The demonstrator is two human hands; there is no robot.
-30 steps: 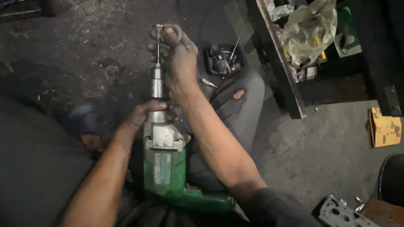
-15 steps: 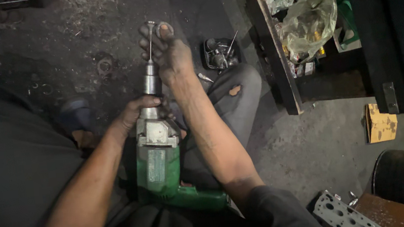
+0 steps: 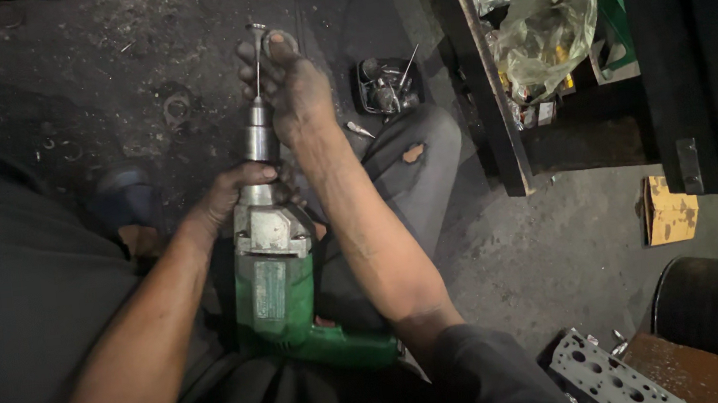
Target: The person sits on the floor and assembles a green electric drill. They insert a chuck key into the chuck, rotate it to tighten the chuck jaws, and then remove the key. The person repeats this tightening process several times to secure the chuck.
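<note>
Head view: green electric drill (image 3: 285, 302) lies along the person's lap, chuck pointing away. Left hand (image 3: 229, 195) grips its metal neck. Right hand (image 3: 293, 84) closes around the thin bit (image 3: 256, 61) and a metal ring (image 3: 278, 41). Small tray of bits (image 3: 387, 87) sits just beyond the knee.

This is a repair workshop: a grimy, oil-stained concrete floor (image 3: 561, 260), a small black tray of loose metal bits (image 3: 387, 87), a dark steel rack stuffed with bagged parts (image 3: 489, 81), and a drilled grey metal engine block (image 3: 613, 375) nearby.
</note>
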